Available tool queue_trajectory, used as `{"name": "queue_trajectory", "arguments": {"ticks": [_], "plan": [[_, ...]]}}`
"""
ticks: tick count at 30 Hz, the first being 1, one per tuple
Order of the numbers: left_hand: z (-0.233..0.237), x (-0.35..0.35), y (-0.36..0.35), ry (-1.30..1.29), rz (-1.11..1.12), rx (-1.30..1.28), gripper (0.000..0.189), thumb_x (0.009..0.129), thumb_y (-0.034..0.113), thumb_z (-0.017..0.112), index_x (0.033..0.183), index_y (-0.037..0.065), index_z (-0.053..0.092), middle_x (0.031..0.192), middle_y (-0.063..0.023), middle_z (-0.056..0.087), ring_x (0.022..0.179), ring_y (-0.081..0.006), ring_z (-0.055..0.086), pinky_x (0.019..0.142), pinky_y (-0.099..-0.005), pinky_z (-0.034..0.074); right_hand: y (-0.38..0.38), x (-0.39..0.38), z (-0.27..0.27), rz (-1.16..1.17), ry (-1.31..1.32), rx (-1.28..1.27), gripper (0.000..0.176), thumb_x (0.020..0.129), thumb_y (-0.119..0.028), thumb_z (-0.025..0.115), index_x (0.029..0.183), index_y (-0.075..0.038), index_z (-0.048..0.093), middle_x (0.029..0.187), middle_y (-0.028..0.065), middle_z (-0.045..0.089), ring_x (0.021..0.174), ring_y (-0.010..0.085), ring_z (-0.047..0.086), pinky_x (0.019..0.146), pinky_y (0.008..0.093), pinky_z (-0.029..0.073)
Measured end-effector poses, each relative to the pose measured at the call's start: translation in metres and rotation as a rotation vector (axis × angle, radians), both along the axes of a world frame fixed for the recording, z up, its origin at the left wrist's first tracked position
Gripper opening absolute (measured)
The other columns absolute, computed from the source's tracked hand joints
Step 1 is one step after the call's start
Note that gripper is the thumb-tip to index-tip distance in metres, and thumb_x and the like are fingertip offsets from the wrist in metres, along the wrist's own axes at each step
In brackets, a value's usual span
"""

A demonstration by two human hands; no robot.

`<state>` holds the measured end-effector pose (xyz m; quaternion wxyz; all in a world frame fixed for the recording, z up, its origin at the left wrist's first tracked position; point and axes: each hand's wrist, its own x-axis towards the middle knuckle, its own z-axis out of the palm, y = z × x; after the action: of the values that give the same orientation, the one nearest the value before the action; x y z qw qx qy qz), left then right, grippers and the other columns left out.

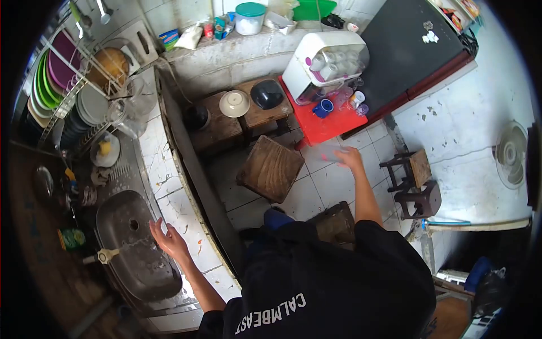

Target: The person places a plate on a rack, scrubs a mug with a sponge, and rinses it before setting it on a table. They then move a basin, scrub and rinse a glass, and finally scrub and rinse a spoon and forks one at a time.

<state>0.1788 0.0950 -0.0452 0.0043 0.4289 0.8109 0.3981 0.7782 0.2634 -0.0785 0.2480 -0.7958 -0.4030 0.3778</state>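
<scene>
My right hand (pixel 349 157) holds a clear plastic cup (pixel 323 152) with pink marks, just in front of the red table (pixel 324 131). On that table are a blue cup (pixel 323 108), a white cup (pixel 357 98) and a white dish cabinet (pixel 322 62) with glasses inside. My left hand (pixel 168 238) is empty with its fingers apart, over the edge between the metal sink (pixel 132 248) and the white tiled counter (pixel 189 231). Water runs from the tap (pixel 106 256) into the sink.
A dish rack (pixel 73 101) with plates stands at the upper left, near a clear pitcher (pixel 125 117). Bowls (pixel 234 104) sit on a low wooden bench. A wooden stool (pixel 274 168) stands on the floor. Small stools (pixel 419 168) and a fan (pixel 511 153) are at the right.
</scene>
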Motion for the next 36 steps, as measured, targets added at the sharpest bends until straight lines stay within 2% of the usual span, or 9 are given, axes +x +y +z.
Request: {"name": "queue_trajectory", "arguments": {"ticks": [1,3,5,9,18,22,24,28,36], "plan": [[0.012,0.011,0.016,-0.059,-0.046,0.022,0.028,0.088,0.005,0.053,0.115,0.001,0.059,0.138,-0.0208,0.044,0.118,-0.0309,0.052,0.067,-0.0302,0.051,-0.036,0.032,0.015,0.057,-0.809,-0.193,0.066,0.063,-0.033,0.073,0.115,0.003,0.059,0.094,0.0217,0.069,0.087,0.0337,0.068,0.077,0.0425,0.055],[0.017,0.027,0.046,-0.059,-0.127,0.056,0.027,0.088,0.002,0.052,0.114,0.0,0.058,0.138,-0.0194,0.044,0.11,-0.027,0.057,0.065,-0.029,0.051,-0.11,0.114,-0.011,-0.354,-0.711,-0.016,0.071,0.058,-0.035,0.074,0.119,-0.002,0.058,0.105,0.0258,0.065,0.1,0.0392,0.063,0.087,0.0448,0.05],[0.018,0.045,0.073,-0.072,-0.202,0.05,0.027,0.088,0.001,0.052,0.114,0.0,0.058,0.138,-0.019,0.044,0.108,-0.0263,0.058,0.065,-0.0285,0.051,-0.15,0.124,0.022,-0.427,-0.801,-0.126,0.071,0.06,-0.038,0.075,0.12,-0.003,0.057,0.107,0.0255,0.064,0.103,0.0382,0.061,0.089,0.0446,0.048],[0.012,0.099,0.122,-0.137,-0.365,-0.013,0.027,0.088,-0.001,0.052,0.114,0.0,0.058,0.138,-0.0191,0.044,0.105,-0.0263,0.058,0.065,-0.0275,0.052,-0.166,0.154,0.014,-0.496,-0.703,-0.097,0.07,0.064,-0.039,0.075,0.121,-0.004,0.056,0.111,0.024,0.063,0.105,0.0379,0.06,0.089,0.0438,0.047],[-0.048,0.255,0.208,0.009,-0.514,-0.283,0.028,0.085,0.002,0.057,0.113,0.001,0.058,0.137,-0.0242,0.041,0.107,-0.036,0.057,0.069,-0.0315,0.055,0.054,0.236,-0.097,-0.225,-0.472,0.051,0.07,0.064,-0.027,0.073,0.128,-0.007,0.05,0.114,0.0248,0.054,0.107,0.0404,0.055,0.091,0.0444,0.046],[-0.109,0.284,0.199,0.109,-0.438,-0.72,0.031,0.084,0.01,0.06,0.114,0.001,0.058,0.139,-0.0283,0.036,0.125,-0.0413,0.043,0.098,-0.0434,0.043,0.182,0.261,-0.127,-0.069,-0.411,-0.002,0.068,0.066,-0.024,0.076,0.127,-0.005,0.05,0.118,0.0238,0.051,0.104,0.04,0.057,0.089,0.0436,0.05],[-0.112,0.307,0.199,0.021,-0.387,-0.856,0.033,0.083,0.012,0.061,0.114,0.001,0.058,0.139,-0.0289,0.036,0.128,-0.0414,0.039,0.103,-0.0446,0.038,0.236,0.268,-0.154,-0.027,-0.412,0.019,0.069,0.067,-0.024,0.077,0.127,-0.004,0.048,0.118,0.0231,0.05,0.104,0.0397,0.057,0.087,0.0435,0.05],[-0.109,0.31,0.177,-0.061,-0.268,-1.12,0.036,0.081,0.016,0.062,0.114,0.002,0.059,0.138,-0.03,0.038,0.13,-0.0415,0.037,0.107,-0.0447,0.034,0.292,0.263,-0.195,0.084,-0.485,0.021,0.07,0.069,-0.025,0.078,0.126,-0.003,0.042,0.117,0.0205,0.048,0.097,0.0376,0.061,0.081,0.0414,0.054],[-0.098,0.308,0.189,-0.108,-0.222,-1.029,0.035,0.082,0.018,0.062,0.113,0.003,0.06,0.134,-0.0286,0.044,0.128,-0.0402,0.04,0.107,-0.0442,0.034,0.324,0.256,-0.253,0.007,-0.379,0.064,0.08,0.063,-0.018,0.083,0.129,0.002,0.041,0.116,0.0234,0.05,0.103,0.038,0.056,0.089,0.0421,0.049]]}}
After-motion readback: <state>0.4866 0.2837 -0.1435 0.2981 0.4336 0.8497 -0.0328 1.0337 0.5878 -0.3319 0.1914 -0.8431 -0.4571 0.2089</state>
